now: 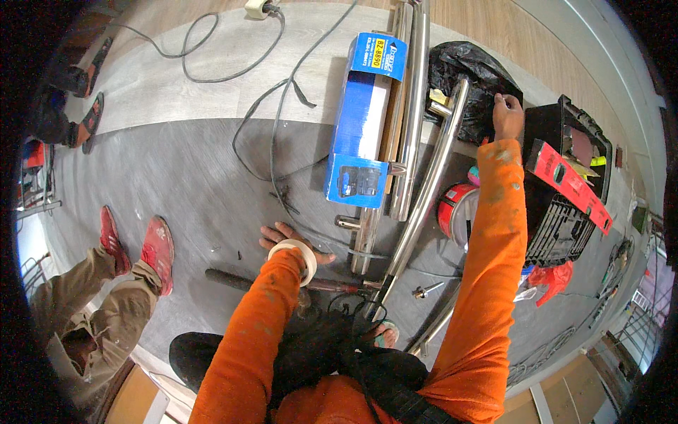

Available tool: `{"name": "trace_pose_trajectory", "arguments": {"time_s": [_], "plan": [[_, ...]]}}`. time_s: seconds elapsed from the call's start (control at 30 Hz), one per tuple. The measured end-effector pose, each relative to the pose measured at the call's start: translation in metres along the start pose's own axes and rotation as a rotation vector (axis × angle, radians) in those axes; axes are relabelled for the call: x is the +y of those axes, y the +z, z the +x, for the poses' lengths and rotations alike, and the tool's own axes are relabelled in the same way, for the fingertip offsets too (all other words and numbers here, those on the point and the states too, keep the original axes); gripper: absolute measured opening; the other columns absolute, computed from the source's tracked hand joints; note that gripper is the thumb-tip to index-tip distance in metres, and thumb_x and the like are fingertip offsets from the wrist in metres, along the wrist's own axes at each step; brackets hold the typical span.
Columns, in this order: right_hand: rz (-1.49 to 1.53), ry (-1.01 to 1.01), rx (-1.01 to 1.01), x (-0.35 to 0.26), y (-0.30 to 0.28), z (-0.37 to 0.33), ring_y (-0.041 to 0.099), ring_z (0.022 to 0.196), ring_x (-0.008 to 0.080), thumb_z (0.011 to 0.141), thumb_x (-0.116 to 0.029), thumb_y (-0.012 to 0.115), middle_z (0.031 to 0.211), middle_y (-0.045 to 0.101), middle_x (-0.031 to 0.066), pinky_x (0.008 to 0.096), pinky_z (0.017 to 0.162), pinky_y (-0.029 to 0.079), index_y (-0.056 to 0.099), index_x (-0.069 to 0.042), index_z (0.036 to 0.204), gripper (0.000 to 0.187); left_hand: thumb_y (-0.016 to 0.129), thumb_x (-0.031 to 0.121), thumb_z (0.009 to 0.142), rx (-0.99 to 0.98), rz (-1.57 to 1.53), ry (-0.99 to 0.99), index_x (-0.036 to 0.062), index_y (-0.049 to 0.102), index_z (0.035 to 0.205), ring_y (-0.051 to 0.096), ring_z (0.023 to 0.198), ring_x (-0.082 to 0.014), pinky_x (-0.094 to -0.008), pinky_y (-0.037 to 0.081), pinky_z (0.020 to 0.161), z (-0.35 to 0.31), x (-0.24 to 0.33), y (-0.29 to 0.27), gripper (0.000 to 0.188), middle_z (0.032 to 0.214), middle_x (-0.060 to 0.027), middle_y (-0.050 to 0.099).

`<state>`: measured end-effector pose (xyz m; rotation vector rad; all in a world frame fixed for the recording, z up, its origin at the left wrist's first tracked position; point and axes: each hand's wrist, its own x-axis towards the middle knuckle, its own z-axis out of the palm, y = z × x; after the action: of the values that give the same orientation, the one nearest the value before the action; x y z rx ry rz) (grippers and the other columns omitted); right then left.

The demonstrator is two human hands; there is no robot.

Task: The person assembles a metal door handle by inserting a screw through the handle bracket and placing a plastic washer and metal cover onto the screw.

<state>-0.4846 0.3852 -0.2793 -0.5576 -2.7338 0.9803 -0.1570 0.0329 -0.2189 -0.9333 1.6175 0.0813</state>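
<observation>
My left hand (286,237) rests flat on the grey floor with its fingers spread, and a roll of pale tape (300,253) sits around its wrist like a bracelet. It lies just left of a bundle of long steel door handles (413,134). My right hand (508,115) reaches far out in an orange sleeve and pinches the black plastic bag (466,71) beside the handles. A blue and white carton (364,120) lies on the floor left of the steel bars.
A black crate (565,212) with a red spirit level (568,184) stands at the right, a red tape roll (455,208) beside it. Grey cables (275,113) loop across the floor. A dark tool (233,279) lies below my left hand. Another person's legs in red shoes (159,247) stand at the left.
</observation>
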Motion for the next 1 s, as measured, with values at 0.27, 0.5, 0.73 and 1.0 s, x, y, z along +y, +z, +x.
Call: {"name": "trace_pose_trajectory", "arguments": {"time_s": [0.27,0.5,0.73,1.0], "plan": [[-0.111,-0.064,-0.001,-0.018,-0.010,-0.015,0.056,0.097,0.0383,0.071,-0.030,0.055,0.101,0.059,0.0248,0.0406,0.086,0.042,0.057,0.002,0.103,0.046,0.076,0.065,0.042,0.048,0.069,-0.029,0.0076,-0.017,0.137,-0.007,0.133,-0.0399,-0.0529,0.020,0.105,0.005,0.000,0.012,0.145,0.142,-0.0217,-0.019],[0.319,-0.161,-0.445,-0.059,-0.055,-0.137,0.055,0.073,0.0108,0.082,-0.015,0.054,0.084,0.061,0.0060,0.0254,0.065,0.045,0.059,0.001,0.094,0.020,0.076,0.066,0.039,0.043,0.096,-0.059,0.0082,-0.018,0.137,-0.004,0.133,-0.0390,-0.0525,0.019,0.106,0.023,0.003,0.017,0.147,0.143,-0.0215,-0.017],[0.448,0.115,-0.530,-0.040,-0.172,-0.272,0.046,0.062,0.0045,0.079,-0.015,0.064,0.073,0.056,-0.0031,0.0196,0.055,0.037,0.063,-0.003,0.088,0.015,0.075,0.068,0.039,0.075,0.126,-0.046,0.0098,-0.017,0.137,0.000,0.134,-0.0388,-0.0526,0.018,0.106,0.007,0.003,0.015,0.146,0.144,-0.0208,-0.012],[0.492,0.313,-0.448,0.016,-0.224,-0.352,0.043,0.056,0.0032,0.078,-0.015,0.065,0.068,0.054,-0.0046,0.0180,0.051,0.033,0.065,-0.004,0.090,0.016,0.071,0.070,0.045,0.295,0.048,0.075,0.0097,-0.011,0.139,0.006,0.133,-0.0400,-0.0519,0.018,0.106,-0.010,-0.006,0.036,0.138,0.144,-0.0233,-0.008]]}}
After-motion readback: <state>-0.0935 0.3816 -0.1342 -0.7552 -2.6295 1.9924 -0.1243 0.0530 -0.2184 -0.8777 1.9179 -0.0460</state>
